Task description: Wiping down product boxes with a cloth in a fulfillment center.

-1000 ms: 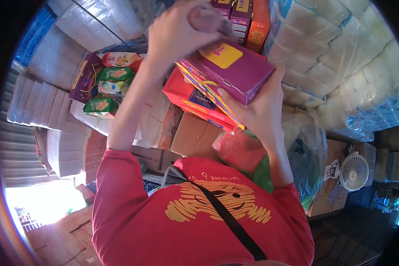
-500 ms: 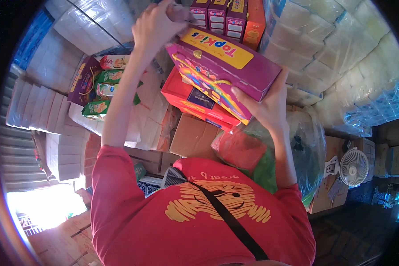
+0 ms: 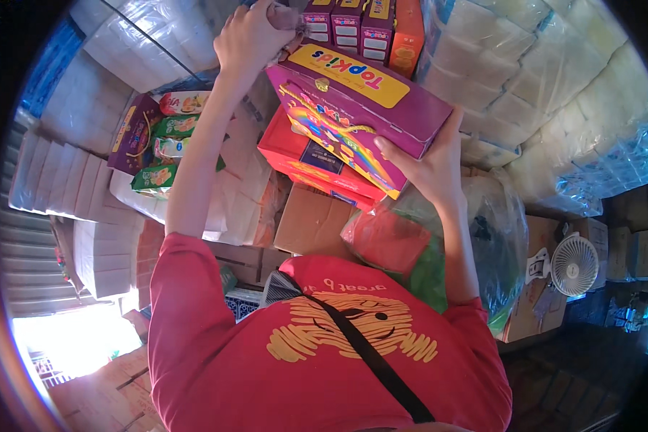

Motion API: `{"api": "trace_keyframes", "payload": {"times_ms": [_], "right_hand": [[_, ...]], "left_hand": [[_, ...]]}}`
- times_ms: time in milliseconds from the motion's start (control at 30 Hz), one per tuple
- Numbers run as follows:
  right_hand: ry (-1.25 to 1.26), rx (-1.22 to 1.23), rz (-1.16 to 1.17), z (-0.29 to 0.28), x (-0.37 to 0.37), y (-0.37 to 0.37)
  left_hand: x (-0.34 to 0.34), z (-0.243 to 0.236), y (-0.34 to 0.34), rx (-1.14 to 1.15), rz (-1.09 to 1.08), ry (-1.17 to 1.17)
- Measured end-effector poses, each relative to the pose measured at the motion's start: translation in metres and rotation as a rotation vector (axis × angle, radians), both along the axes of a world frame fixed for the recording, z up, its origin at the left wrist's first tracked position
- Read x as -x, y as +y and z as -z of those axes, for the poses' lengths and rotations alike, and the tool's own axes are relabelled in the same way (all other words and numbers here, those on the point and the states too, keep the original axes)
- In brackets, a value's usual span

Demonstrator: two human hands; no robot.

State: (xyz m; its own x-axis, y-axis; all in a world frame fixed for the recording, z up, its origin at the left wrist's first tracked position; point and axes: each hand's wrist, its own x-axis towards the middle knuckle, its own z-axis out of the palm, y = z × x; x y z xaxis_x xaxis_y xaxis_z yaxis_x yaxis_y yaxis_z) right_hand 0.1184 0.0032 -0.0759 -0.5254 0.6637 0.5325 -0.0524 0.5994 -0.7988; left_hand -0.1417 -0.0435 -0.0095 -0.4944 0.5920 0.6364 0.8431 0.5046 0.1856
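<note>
A purple carton (image 3: 353,86) with a yellow label panel, a rainbow picture and a yellow cord handle lies tilted in front of me. My right hand (image 3: 435,162) grips its right end, thumb on the picture side. At the far left corner of the carton, my left hand (image 3: 250,39) is closed on a crumpled greyish cloth (image 3: 286,17), held just above the carton's edge. A red box (image 3: 281,147) with a dark label sits under the purple carton and is partly covered by it.
Several purple cartons (image 3: 345,29) and an orange box (image 3: 407,36) stand behind. Left, green snack packs (image 3: 174,127) lie by another purple carton (image 3: 131,137). Plastic-wrapped white packs (image 3: 511,65) are stacked at right, near a white fan (image 3: 574,265) and a clear plastic bag (image 3: 497,223).
My left hand and the cloth are a little lower and less blurred. The purple carton has barely shifted, with my right hand still on its end.
</note>
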Motion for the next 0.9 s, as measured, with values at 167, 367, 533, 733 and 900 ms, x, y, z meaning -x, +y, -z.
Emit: {"api": "trace_keyframes", "payload": {"times_ms": [167,367,533,733,900], "right_hand": [[-0.036,-0.064,0.049,-0.01,0.002,-0.004],[-0.081,-0.362,-0.02,0.002,0.002,0.012],[0.022,0.019,-0.01,0.006,-0.005,0.009],[0.041,0.102,-0.045,0.011,-0.012,0.013],[-0.015,0.13,-0.039,0.002,-0.008,0.018]], "left_hand": [[-0.064,-0.013,-0.004,-0.065,0.427,-0.14],[-0.141,-0.011,-0.021,-0.35,0.685,0.015],[-0.065,-0.019,-0.006,-0.034,0.374,-0.218],[-0.026,-0.013,0.0,-0.013,-0.04,0.026],[-0.121,0.003,0.006,-0.359,0.648,0.062]]}}
